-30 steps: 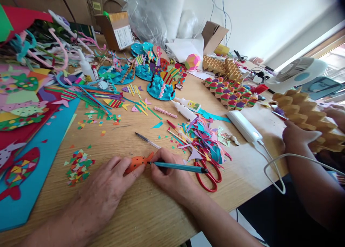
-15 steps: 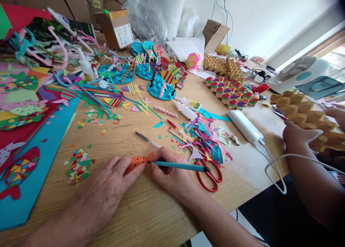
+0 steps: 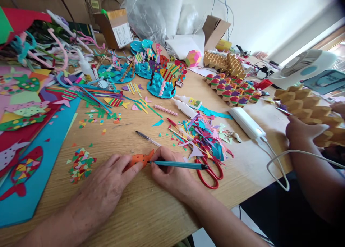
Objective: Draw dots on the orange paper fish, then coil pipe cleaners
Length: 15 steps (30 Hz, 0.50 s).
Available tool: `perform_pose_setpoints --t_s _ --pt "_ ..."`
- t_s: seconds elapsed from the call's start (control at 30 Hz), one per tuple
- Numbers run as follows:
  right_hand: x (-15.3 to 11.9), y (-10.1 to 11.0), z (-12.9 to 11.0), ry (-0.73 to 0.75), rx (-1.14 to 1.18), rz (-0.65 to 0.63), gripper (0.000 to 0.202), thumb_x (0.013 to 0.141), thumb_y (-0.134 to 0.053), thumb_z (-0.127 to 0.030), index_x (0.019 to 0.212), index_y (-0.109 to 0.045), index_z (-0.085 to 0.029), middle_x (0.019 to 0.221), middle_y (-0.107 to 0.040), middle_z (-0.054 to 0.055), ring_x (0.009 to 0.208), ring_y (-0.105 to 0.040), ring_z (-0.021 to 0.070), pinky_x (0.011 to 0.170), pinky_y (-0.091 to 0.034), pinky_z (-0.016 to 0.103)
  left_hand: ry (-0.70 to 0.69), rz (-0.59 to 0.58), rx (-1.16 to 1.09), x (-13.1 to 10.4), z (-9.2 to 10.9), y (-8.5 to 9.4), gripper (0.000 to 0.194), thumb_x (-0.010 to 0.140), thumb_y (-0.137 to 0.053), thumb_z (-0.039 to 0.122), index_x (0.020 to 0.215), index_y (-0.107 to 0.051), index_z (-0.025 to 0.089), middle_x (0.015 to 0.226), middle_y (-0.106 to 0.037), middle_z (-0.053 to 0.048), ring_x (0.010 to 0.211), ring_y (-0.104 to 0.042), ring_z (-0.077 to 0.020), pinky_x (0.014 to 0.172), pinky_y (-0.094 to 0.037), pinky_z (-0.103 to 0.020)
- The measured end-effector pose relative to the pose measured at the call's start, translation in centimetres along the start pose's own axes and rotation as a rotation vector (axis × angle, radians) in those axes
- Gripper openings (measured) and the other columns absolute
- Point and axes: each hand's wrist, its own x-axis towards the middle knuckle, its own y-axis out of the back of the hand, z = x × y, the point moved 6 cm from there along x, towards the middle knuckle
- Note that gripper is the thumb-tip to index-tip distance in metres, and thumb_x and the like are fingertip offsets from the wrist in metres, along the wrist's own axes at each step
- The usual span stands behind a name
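Note:
An orange paper fish (image 3: 141,159) with dark dots lies on the wooden table, its tail pointing right. Thumb and fingers of my left hand (image 3: 107,180) hold it down by its left part, which they cover. My right hand (image 3: 172,173) grips a teal felt-tip pen (image 3: 179,164) near its tip. That tip touches or nearly touches the fish at the base of the tail. Just beyond my right hand lies a clear ballpoint pen (image 3: 147,137). Red-handled scissors (image 3: 209,175) rest to the right, partly under paper strips.
Paper scraps (image 3: 207,135) are heaped beyond the scissors, near white glue bottles (image 3: 184,108) and a white power strip (image 3: 246,123). Small paper triangles (image 3: 81,164) lie left, beside blue sheets (image 3: 32,196). At right, another person's hand (image 3: 304,132) holds an egg carton (image 3: 304,103).
The view has shifted slightly. My hands keep nearly the same hold on the fish and the pen, the pen's rear end a little lower. The other person's hand appears slightly further right.

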Motion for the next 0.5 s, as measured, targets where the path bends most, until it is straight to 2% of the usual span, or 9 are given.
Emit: perform_pose_setpoints --t_s 0.23,0.5 --pt "-0.05 -0.16 0.37 -0.021 0.002 0.016 0.011 0.067 -0.05 -0.008 0.068 -0.051 -0.019 0.058 -0.055 -0.003 0.051 -0.047 0.0094 0.051 -0.036 0.019 0.013 -0.046 0.004 -0.05 -0.07 -0.37 0.06 0.078 -0.039 0.003 0.13 -0.044 0.033 0.101 -0.054 -0.005 0.087 -0.048 -0.0222 0.076 -0.046 -0.037" --pt "0.02 -0.15 0.39 -0.017 -0.006 0.023 0.012 0.066 -0.049 -0.008 0.068 -0.051 -0.019 0.058 -0.054 -0.004 0.05 -0.046 0.0093 0.05 -0.035 0.019 0.012 -0.043 0.004 -0.06 0.0 -0.44 0.062 0.076 -0.039 0.004 0.131 -0.043 0.034 0.099 -0.055 -0.004 0.085 -0.048 -0.0224 0.075 -0.045 -0.037"
